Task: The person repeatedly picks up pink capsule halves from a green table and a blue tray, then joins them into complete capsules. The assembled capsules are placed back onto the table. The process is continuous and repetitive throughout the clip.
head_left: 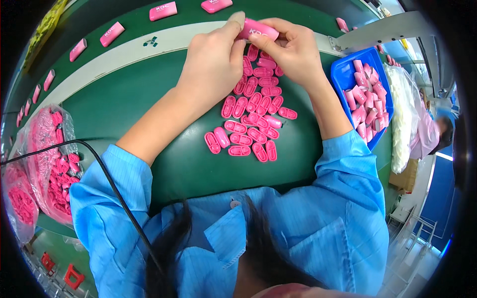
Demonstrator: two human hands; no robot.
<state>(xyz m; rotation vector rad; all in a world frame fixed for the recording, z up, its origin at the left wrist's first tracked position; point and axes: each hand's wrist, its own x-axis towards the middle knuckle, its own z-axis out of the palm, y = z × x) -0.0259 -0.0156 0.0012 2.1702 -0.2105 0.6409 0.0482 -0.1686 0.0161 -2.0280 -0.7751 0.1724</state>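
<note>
Left hand [211,54] and right hand [300,54] share one pink case [259,30]

Both hands are closed down to a pinch on the same case. The left has its fingers folded in and its thumb and forefinger at the case's left end; the right lays its thumb across the printed face, with its fingers bent behind the other end. They hold it over the pale rail [114,57] at the far side of the green table [184,164].

To the right of the right forearm sits a blue bin [343,74], well filled with pink cases [368,99] heaped at all angles, several showing pale print. Just beyond it lies a long, whitish plastic bag [401,124], whose contents cannot be made out, and near that bag's lower end is a brown cardboard box [405,176].

On the left, a large clear plastic bag [35,129] gapes toward the table, packed with small pink parts [62,174]. A smaller clear bag [12,181] beside it holds more pink pieces, too blurred to sort.

Between the forearms, oval pink pieces [238,106] lie loose, most with their hollow side up. Past the rail, more pink cases [112,34] stand spaced along a green belt [131,17].
</note>
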